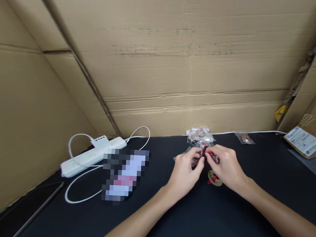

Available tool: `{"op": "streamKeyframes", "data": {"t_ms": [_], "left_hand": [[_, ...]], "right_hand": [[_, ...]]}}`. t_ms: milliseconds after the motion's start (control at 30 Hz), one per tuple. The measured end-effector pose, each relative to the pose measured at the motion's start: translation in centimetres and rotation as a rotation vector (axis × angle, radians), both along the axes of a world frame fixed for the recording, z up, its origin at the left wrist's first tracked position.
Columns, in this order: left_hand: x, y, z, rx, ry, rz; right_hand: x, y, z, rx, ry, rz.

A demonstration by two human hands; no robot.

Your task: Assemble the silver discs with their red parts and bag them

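Note:
Both my hands meet over the black table point(221, 221) near its far edge. My left hand point(185, 169) and my right hand point(225, 166) pinch together a small clear plastic bag with a red part point(205, 152) inside it. Their fingers are curled closed around it. Just behind the hands lies a small pile of similar clear bags point(200, 135). Under my right hand a round tan piece with red on it point(214, 178) rests on the table.
One more small bag point(244, 138) lies at the back right. A white power strip point(92, 155) with looping white cable sits at the left, beside a blurred-out flat object point(124, 177). Cardboard walls point(161, 62) enclose the table; a labelled parcel point(305, 140) stands far right.

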State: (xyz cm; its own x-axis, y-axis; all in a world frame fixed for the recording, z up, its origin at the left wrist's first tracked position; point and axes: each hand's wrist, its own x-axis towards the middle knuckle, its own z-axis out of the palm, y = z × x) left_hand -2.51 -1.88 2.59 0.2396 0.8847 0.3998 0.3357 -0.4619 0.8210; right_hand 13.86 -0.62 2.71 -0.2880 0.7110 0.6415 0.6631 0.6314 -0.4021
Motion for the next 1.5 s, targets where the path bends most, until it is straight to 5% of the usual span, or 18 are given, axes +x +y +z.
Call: {"op": "streamKeyframes", "data": {"t_ms": [300, 700, 967, 1500], "left_hand": [[0.2, -0.5, 0.2, 0.058, 0.067, 0.011], [0.2, -0.7, -0.1, 0.138, 0.060, 0.029], [0.7, -0.4, 0.0, -0.030, -0.190, 0.003], [0.6, 0.0, -0.2, -0.161, -0.314, -0.100]], "right_hand": [[0.0, -0.1, -0.1, 0.053, -0.059, 0.009], [-0.5, -0.6, 0.3, -0.038, 0.158, 0.030], [0.0, -0.2, -0.6, 0.222, -0.033, 0.089], [0.1, 0.2, -0.7, 0.242, -0.003, 0.145]]}}
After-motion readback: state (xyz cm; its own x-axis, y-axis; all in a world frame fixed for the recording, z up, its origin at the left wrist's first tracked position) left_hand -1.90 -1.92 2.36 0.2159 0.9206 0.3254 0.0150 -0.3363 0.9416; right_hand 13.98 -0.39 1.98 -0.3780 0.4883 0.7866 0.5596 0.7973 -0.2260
